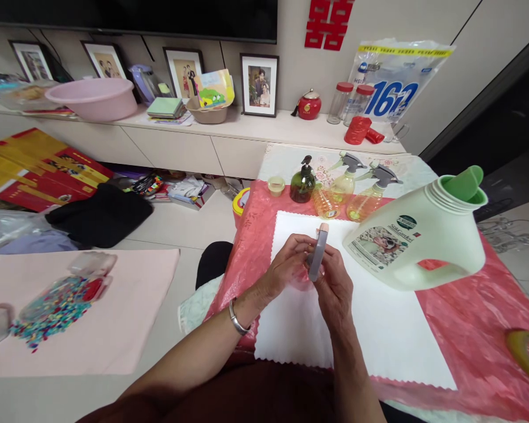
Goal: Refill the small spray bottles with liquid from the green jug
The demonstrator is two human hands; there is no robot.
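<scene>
Over the white cloth (392, 335), both hands are closed round a spray bottle seen from above. Its grey trigger head (318, 255) has a pinkish nozzle end pointing away from me. The clear pinkish body (301, 278) shows below, partly covered by my fingers. My left hand (288, 263) wraps the left side near the neck, and my right hand (338, 289) grips the right side. To the right stands a large pale green jug (417, 235) with a green cup-like cap (465, 183) tilted in its mouth.
Behind the cloth stand a dark green pump bottle (302, 183), two spray bottles (344, 182) (367, 198), an orange-tinted bottle (326, 202) and a small cup (275, 186). A tape roll (526, 352) lies right. Left, colourful pieces (57, 311) cover part of a pink sheet (132, 305).
</scene>
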